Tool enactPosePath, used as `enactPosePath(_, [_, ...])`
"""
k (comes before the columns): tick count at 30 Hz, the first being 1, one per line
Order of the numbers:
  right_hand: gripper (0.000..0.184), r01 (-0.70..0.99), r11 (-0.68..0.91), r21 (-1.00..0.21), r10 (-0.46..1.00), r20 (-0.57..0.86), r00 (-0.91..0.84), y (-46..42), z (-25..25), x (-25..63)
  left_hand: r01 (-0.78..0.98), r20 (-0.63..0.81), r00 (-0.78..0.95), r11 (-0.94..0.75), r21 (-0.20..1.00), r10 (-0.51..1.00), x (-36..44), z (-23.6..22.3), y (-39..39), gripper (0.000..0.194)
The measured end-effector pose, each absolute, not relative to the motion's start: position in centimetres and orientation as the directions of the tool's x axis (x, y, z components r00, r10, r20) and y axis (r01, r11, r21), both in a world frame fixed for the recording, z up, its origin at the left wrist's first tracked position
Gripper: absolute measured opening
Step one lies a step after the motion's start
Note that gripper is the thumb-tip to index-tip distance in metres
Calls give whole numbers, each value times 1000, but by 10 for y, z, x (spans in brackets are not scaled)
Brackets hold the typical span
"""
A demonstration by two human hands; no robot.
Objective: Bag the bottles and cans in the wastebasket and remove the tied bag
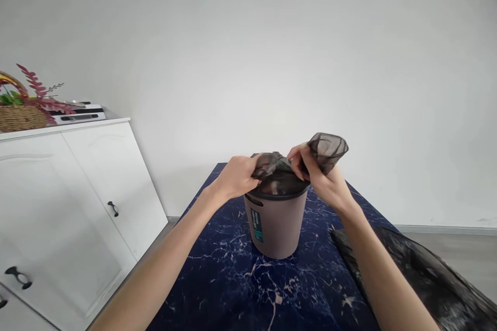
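Note:
A greyish-pink trash can [276,227] with a dark rim and a teal label stands upright on the table. Thin black plastic, a garbage bag [283,182], fills its mouth and rises above the rim. On the left side of the opening, my left hand [237,177] is closed round a gathered part of the bag. My right hand [316,178], above the right side of the rim, grips another bunch of the bag, whose loose end flares up past the fingers. What lies inside the can is hard to make out through the plastic.
The table [233,279] has a dark blue marbled top. More black plastic bags [423,279] lie at its right edge, partly behind my right forearm. A white cabinet [77,207] at the left carries a wicker basket [23,118] with plants. A pale wall [272,51] stands behind.

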State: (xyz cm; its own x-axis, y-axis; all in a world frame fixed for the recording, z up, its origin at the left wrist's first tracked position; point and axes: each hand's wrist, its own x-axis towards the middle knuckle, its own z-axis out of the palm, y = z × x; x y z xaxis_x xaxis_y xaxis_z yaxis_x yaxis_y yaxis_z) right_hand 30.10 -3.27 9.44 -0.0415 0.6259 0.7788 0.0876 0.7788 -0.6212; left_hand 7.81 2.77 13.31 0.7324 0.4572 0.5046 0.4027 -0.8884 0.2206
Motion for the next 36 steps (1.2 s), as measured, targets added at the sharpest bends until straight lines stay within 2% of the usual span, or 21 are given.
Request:
enactPosePath(2, [41, 82, 782, -617, 622, 780, -67, -39, 97, 297, 485, 505, 744, -873, 43, 438, 77, 136, 28, 13])
enactPosePath(4, [42, 29, 782, -623, 623, 778, -82, -42, 100, 294, 526, 538, 717, -850, -1, 443, 77, 136, 29, 16])
enactPosePath(5, [43, 3, 779, -627, 624, 775, -98, -42, 101, 293, 535, 559, 693, -845, 23, 455, 77, 136, 29, 16])
enactPosePath(8, [43, -20, 755, -655, 640, 744, -191, -36, 108, 295, 431, 595, 615, -853, 295, 517, 77, 132, 31, 13])
enactPosePath(12, [41, 162, 705, -690, 697, 634, -335, -17, 117, 302, 162, 592, 549, -770, 617, 590, 81, 129, 33, 43])
enactPosePath(14, [39, 257, 658, -708, 740, 543, -397, -5, 119, 304, -35, 606, 477, -676, 736, 636, 86, 131, 34, 48])
enactPosePath(17, [32, 335, 598, -728, 791, 469, -393, 9, 120, 303, -343, 609, 375, -505, 792, 699, 95, 137, 32, 48])
enactPosePath(19, [32, 343, 582, -737, 808, 480, -342, 12, 122, 299, -441, 588, 363, -422, 792, 723, 98, 141, 29, 50])
enactPosePath(21, [38, 274, 550, -789, 827, 470, -307, 9, 126, 295, -467, 551, 399, -355, 810, 733, 99, 143, 27, 50])
enactPosePath(24, [48, -11, 456, -890, 855, 442, -270, 2, 134, 289, -371, 532, 466, -390, 843, 707, 95, 143, 27, 49])
enactPosePath(26, [46, -175, 398, -901, 873, 430, -232, -1, 138, 287, -157, 533, 511, -537, 829, 674, 91, 143, 27, 49])
enactPosePath(27, [43, -199, 383, -902, 883, 421, -209, -2, 140, 286, -41, 530, 529, -605, 796, 662, 89, 143, 27, 48])
enactPosePath(29, [33, -159, 374, -914, 902, 398, -167, -3, 142, 286, 125, 528, 551, -690, 713, 646, 85, 144, 26, 39])
enactPosePath(32, [24, 9, 368, -930, 907, 357, -222, -7, 144, 289, 205, 540, 561, -737, 644, 627, 82, 148, 21, 28])
enactPosePath(33, [27, 71, 375, -924, 894, 340, -292, -9, 144, 289, 223, 545, 561, -748, 625, 623, 82, 150, 19, 29])
enactPosePath(36, [66, 237, 492, -838, 812, 343, -472, -14, 142, 287, 253, 611, 527, -795, 551, 591, 80, 159, 13, 25])
